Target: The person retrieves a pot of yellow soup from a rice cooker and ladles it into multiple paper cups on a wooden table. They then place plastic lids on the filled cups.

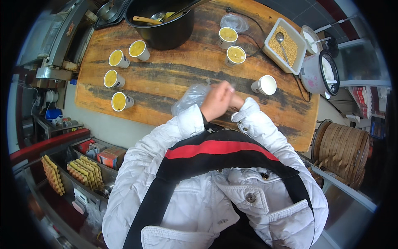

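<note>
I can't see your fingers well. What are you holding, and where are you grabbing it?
The left hand grips the clear plastic bag at its right edge. The right hand is mostly hidden behind it, so its hold cannot be told.

A clear plastic bag (191, 98) lies crumpled at the near edge of the wooden table (166, 79), touching the person's left hand (216, 101). A second clear bag (233, 21) sits at the table's far side. Left of the table, low in a metal bin, stand an orange-and-red carton (108, 157) and a red packet (85, 145). Right of the table, red boxes (365, 99) fill a shelf.
</note>
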Demonstrator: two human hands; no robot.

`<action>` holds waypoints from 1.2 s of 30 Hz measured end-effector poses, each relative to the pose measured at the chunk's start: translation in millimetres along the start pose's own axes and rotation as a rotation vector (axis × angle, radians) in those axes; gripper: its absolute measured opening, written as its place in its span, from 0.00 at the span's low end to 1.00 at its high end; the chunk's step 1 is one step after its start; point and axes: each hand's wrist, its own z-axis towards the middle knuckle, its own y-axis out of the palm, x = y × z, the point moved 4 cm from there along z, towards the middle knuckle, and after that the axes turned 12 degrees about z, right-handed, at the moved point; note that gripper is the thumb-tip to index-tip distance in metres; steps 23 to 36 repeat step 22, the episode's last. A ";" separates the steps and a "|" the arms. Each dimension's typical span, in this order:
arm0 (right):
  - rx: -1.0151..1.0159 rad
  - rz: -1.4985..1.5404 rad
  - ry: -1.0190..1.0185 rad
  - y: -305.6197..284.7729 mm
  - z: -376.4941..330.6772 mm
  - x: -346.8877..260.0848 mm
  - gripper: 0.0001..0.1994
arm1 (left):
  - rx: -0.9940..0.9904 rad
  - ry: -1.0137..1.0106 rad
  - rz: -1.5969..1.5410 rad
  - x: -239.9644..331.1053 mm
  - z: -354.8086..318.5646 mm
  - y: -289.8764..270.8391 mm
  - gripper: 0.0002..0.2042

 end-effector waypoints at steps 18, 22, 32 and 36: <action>0.501 0.857 0.511 -36.5 -36.1 69.7 0.11 | -0.573 -0.306 0.211 -66.3 -33.1 31.4 0.22; 0.531 0.782 0.327 -47.9 -41.8 62.7 0.11 | -0.402 -0.477 -0.131 -123.1 -30.7 62.0 0.20; 0.531 0.782 0.327 -47.9 -41.8 62.7 0.11 | -0.402 -0.477 -0.131 -123.1 -30.7 62.0 0.20; 0.531 0.782 0.327 -47.9 -41.8 62.7 0.11 | -0.402 -0.477 -0.131 -123.1 -30.7 62.0 0.20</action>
